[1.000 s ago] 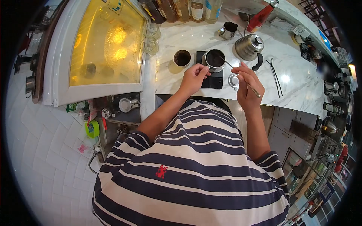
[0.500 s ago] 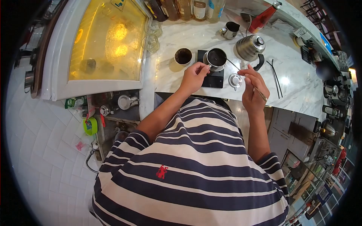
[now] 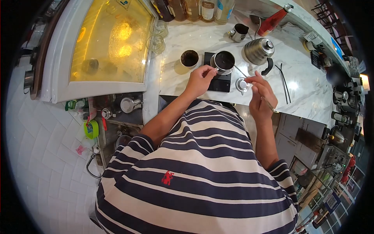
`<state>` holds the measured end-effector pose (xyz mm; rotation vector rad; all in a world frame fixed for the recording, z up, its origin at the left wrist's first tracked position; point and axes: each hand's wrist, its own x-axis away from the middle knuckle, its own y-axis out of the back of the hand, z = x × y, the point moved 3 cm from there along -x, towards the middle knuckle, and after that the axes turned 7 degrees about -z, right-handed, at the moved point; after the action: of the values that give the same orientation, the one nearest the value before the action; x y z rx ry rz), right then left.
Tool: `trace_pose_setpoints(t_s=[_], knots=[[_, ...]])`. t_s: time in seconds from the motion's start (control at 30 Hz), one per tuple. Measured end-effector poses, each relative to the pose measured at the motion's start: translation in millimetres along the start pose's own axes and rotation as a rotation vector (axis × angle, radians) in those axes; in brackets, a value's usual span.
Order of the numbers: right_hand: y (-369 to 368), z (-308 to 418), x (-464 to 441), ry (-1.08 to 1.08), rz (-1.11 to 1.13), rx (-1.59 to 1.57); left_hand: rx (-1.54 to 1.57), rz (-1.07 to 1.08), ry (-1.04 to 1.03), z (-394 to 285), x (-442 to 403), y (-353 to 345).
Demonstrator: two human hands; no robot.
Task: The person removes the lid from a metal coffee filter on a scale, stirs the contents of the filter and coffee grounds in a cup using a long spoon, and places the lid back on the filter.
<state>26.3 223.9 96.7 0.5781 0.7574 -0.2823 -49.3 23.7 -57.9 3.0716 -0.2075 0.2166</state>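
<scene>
A metal-rimmed pot (image 3: 216, 65) holding dark liquid stands on a black scale (image 3: 220, 85). My left hand (image 3: 202, 80) is closed in a pinch at the pot's near-left side; what the fingertips grip is hidden, perhaps a small handle. In my right hand (image 3: 263, 93) is a long thin metal spoon (image 3: 240, 71), slanting up and left, its far end inside the pot. Below the spoon, beside the scale, lies a small round metal lid (image 3: 242, 84). To the left of the pot sits a cup (image 3: 189, 59) with dark contents resembling coffee grounds.
A gooseneck kettle (image 3: 257, 51) stands to the right, with a small metal pitcher (image 3: 238, 33) behind it. Two black sticks (image 3: 284, 83) lie farther right. Bottles (image 3: 192, 9) and a red bottle (image 3: 272, 22) line the back. A lit glass-fronted case (image 3: 113, 43) and glasses (image 3: 156, 43) occupy the left.
My right hand has shifted slightly left and down with the spoon, whose end stays in the pot. My left hand keeps its place at the pot's side.
</scene>
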Motion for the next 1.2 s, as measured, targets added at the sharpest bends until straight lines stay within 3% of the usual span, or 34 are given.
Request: trace_pose_setpoints(t_s=[1.2], knots=[[-1.7,-1.8,-2.8,-0.023,-0.026,-0.006,-0.087,0.002,-0.068,-13.8,1.7,6.3]])
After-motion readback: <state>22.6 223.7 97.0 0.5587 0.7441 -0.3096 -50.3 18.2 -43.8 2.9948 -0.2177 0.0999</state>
